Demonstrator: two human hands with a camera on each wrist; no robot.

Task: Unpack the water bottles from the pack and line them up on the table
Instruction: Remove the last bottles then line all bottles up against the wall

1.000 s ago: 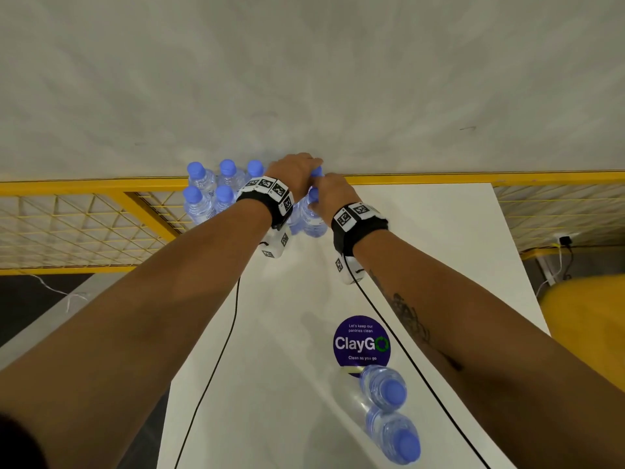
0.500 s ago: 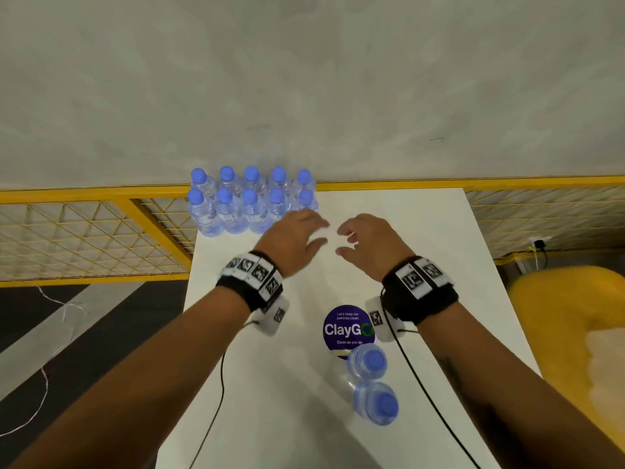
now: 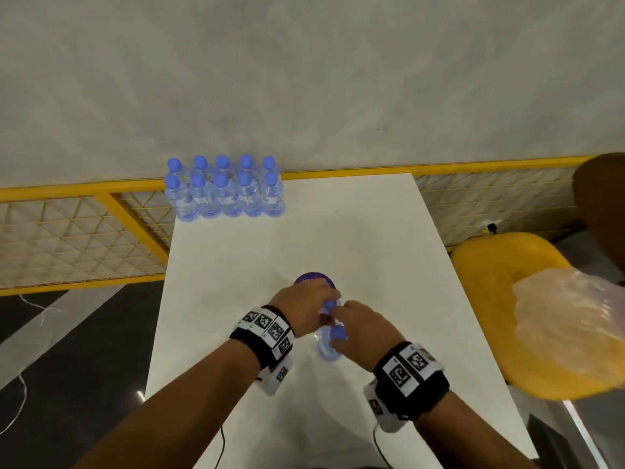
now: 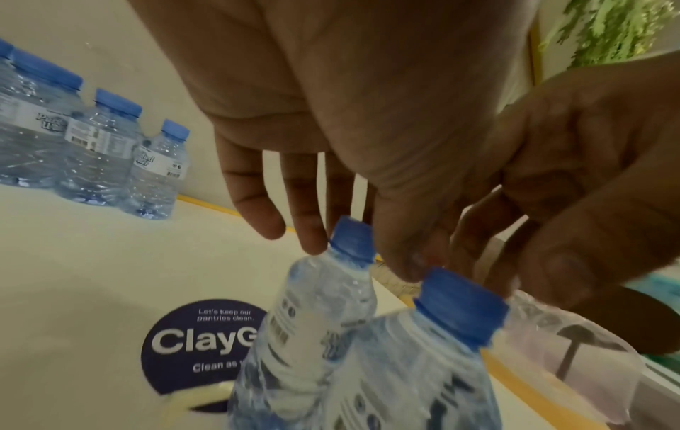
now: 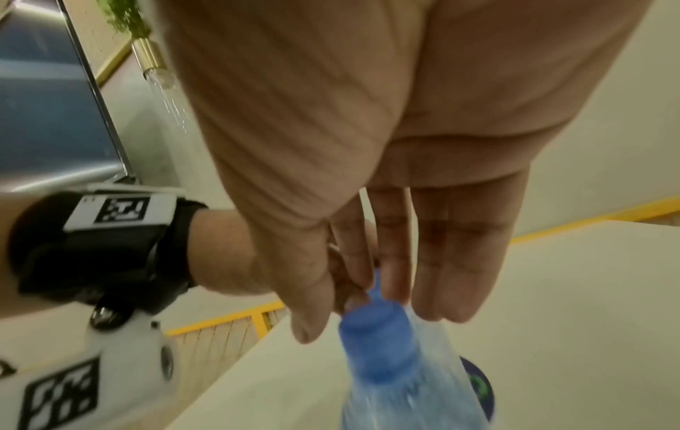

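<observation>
Several blue-capped water bottles stand in two rows at the far left corner of the white table, and they also show in the left wrist view. Two more bottles stand side by side mid-table. My left hand hangs over the farther bottle, one fingertip touching its neck and the thumb beside its cap. My right hand hovers over the nearer bottle. Its straight fingers and thumb flank the blue cap.
A round purple ClayGo sticker lies on the table just beyond the two bottles. A yellow seat to the right holds crumpled clear plastic wrap. A yellow mesh railing runs behind and left of the table.
Both hands have pulled back from the far rows, where they set bottles down, to the two bottles mid-table. The rows now show ten caps.
</observation>
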